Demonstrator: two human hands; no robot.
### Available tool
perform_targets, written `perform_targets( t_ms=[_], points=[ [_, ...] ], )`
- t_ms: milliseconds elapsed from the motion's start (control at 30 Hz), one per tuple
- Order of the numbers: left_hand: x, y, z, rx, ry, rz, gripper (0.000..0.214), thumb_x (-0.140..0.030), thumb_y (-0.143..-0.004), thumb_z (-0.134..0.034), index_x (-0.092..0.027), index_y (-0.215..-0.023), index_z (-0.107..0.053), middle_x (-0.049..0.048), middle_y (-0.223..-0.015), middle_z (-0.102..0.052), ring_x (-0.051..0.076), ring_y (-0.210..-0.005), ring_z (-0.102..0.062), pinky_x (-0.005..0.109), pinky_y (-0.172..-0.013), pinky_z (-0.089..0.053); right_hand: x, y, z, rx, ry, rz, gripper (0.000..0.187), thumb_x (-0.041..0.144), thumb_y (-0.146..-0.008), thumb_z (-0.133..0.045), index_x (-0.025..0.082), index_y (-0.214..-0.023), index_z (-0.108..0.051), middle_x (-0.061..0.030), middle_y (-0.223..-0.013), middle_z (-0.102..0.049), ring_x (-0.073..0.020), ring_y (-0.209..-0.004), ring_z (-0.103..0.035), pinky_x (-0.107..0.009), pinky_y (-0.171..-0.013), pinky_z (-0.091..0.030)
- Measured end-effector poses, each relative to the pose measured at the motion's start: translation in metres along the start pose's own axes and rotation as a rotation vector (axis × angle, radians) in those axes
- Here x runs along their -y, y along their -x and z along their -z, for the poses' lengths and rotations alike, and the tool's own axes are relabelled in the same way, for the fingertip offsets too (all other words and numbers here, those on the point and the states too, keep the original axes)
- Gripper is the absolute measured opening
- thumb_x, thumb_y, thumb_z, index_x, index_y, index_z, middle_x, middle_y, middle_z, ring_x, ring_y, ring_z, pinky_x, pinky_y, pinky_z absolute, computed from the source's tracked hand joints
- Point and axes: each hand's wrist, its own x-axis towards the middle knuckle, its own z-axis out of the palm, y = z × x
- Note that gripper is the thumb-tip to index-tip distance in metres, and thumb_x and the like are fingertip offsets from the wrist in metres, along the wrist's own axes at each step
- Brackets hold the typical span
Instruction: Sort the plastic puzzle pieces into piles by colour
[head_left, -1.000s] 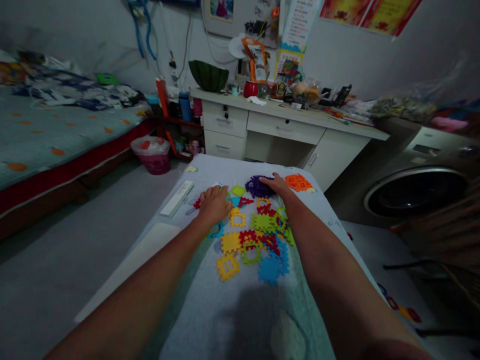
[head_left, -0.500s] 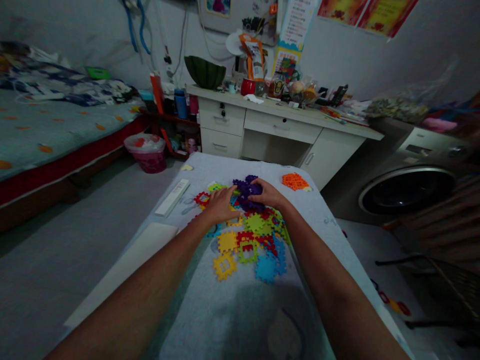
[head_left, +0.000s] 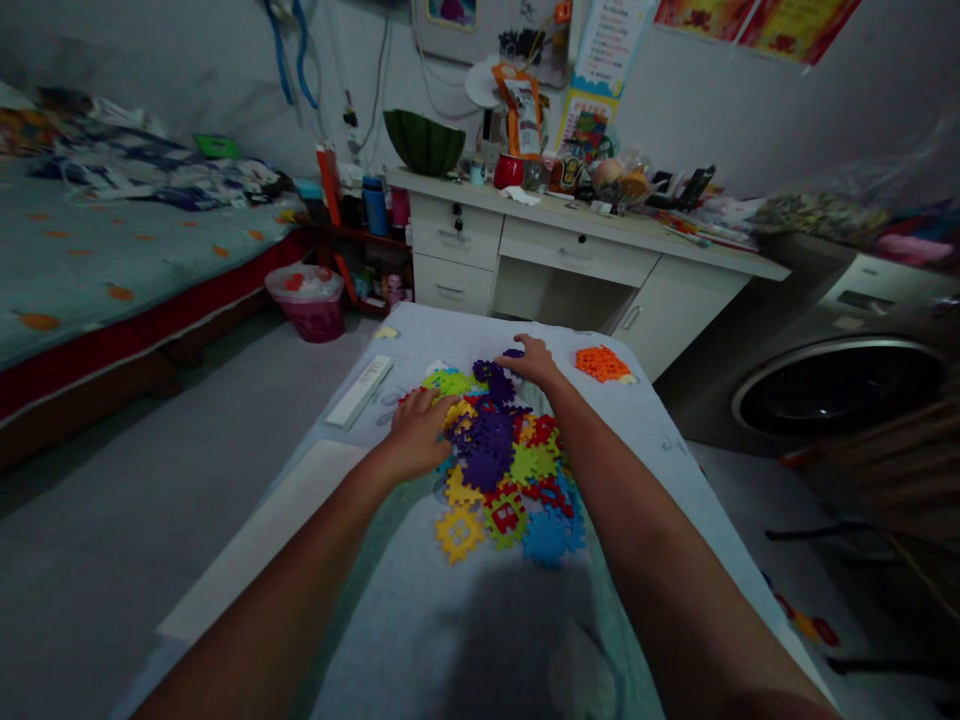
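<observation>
A heap of plastic interlocking pieces with toothed edges lies on the cloth-covered table. Purple pieces (head_left: 489, 448) lie over the middle of it, and more purple pieces (head_left: 495, 380) sit at its far end. My left hand (head_left: 421, 432) rests at the heap's left side, fingers apart, beside a yellow piece and the purple ones. At the far end, my right hand (head_left: 534, 362) is over the purple pieces with thumb and fingers apart. Nearer me are a yellow window-frame piece (head_left: 460, 533), a green frame piece (head_left: 507, 516) and a blue piece (head_left: 546, 535).
An orange cluster of pieces (head_left: 601, 364) lies at the table's far right corner. On the left are a long white box (head_left: 360, 392) and a flat white board (head_left: 262, 540). Beyond stand a white desk (head_left: 457, 275), a washing machine (head_left: 817, 350) and a pink bin (head_left: 307, 305).
The purple pieces between my hands have spread out over the heap towards me. My left hand has moved left and nearer; my right hand has shifted slightly away. The view has turned slightly left.
</observation>
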Motion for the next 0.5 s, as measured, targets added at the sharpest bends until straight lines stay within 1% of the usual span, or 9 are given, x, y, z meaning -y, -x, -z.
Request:
perform_targets(
  t_ms=[67,100,133,200,267,333,400,500],
  points=[
    [-0.002,0.007,-0.004,0.034,0.031,0.048,0.072,-0.035,-0.075,-0.063,-0.026,-0.144,-0.043,0.0138,-0.156,-0.030,0.040,-0.146,-0.020,0.057,-0.113,-0.026,0.004,-0.009,-0.011,0.035,0.101,-0.079,0.088,0.061,-0.060,-0.079,0.027,-0.136,-0.050,-0.0178,-0.147,-0.039,-0.0421,-0.134,-0.039,-0.060,-0.105,-0.032],
    [-0.003,0.010,-0.007,0.041,0.048,0.056,0.076,-0.046,-0.075,-0.065,-0.027,-0.145,-0.041,0.0146,-0.157,-0.027,0.042,-0.147,-0.016,0.060,-0.112,-0.025,0.006,-0.011,-0.016,0.074,0.133,-0.098,0.093,0.065,-0.057,-0.079,0.028,-0.137,-0.049,-0.0182,-0.149,-0.035,-0.0450,-0.136,-0.035,-0.063,-0.106,-0.030],
    [-0.005,0.013,-0.011,0.045,0.062,0.054,0.081,-0.056,-0.074,-0.065,-0.028,-0.146,-0.040,0.0152,-0.158,-0.024,0.044,-0.147,-0.013,0.062,-0.112,-0.024,0.008,-0.013,-0.020,0.114,0.158,-0.106,0.094,0.068,-0.056,-0.079,0.028,-0.136,-0.050,-0.0182,-0.149,-0.035,-0.0464,-0.136,-0.035,-0.064,-0.105,-0.029],
    [-0.007,0.017,-0.021,0.028,0.068,0.051,0.090,-0.067,-0.068,-0.067,-0.030,-0.146,-0.041,0.0154,-0.159,-0.022,0.047,-0.147,-0.007,0.064,-0.110,-0.023,0.011,-0.014,-0.025,0.173,0.197,-0.092,0.086,0.071,-0.057,-0.076,0.027,-0.128,-0.056,-0.0176,-0.143,-0.041,-0.0450,-0.131,-0.040,-0.063,-0.102,-0.033],
    [-0.009,0.018,-0.030,0.016,0.051,0.041,0.097,-0.071,-0.063,-0.070,-0.033,-0.146,-0.040,0.0155,-0.160,-0.021,0.049,-0.147,-0.003,0.067,-0.110,-0.020,0.012,-0.013,-0.027,0.188,0.237,-0.037,0.072,0.067,-0.062,-0.074,0.024,-0.118,-0.061,-0.0157,-0.134,-0.049,-0.0394,-0.124,-0.048,-0.056,-0.099,-0.039],
    [-0.009,0.018,-0.035,0.009,0.037,0.033,0.098,-0.071,-0.063,-0.070,-0.032,-0.147,-0.039,0.0162,-0.160,-0.021,0.050,-0.147,-0.003,0.067,-0.110,-0.019,0.010,-0.010,-0.026,0.173,0.276,0.049,0.058,0.057,-0.066,-0.076,0.021,-0.111,-0.063,-0.0133,-0.124,-0.054,-0.0325,-0.116,-0.053,-0.048,-0.097,-0.042],
    [-0.008,0.016,-0.036,0.001,0.033,0.035,0.090,-0.067,-0.069,-0.067,-0.030,-0.146,-0.041,0.0161,-0.159,-0.025,0.048,-0.147,-0.005,0.066,-0.111,-0.019,0.005,-0.004,-0.023,0.164,0.279,0.129,0.048,0.047,-0.069,-0.076,0.019,-0.106,-0.063,-0.0105,-0.115,-0.058,-0.0261,-0.108,-0.056,-0.040,-0.094,-0.044],
    [-0.004,0.013,-0.029,-0.023,0.037,0.025,0.070,-0.056,-0.078,-0.062,-0.029,-0.141,-0.048,0.0132,-0.155,-0.033,0.042,-0.147,-0.014,0.060,-0.112,-0.023,-0.005,0.010,-0.014,0.145,0.205,0.184,0.036,0.036,-0.069,-0.076,0.018,-0.097,-0.062,-0.0062,-0.105,-0.060,-0.0196,-0.095,-0.057,-0.031,-0.085,-0.045]
  ],
)
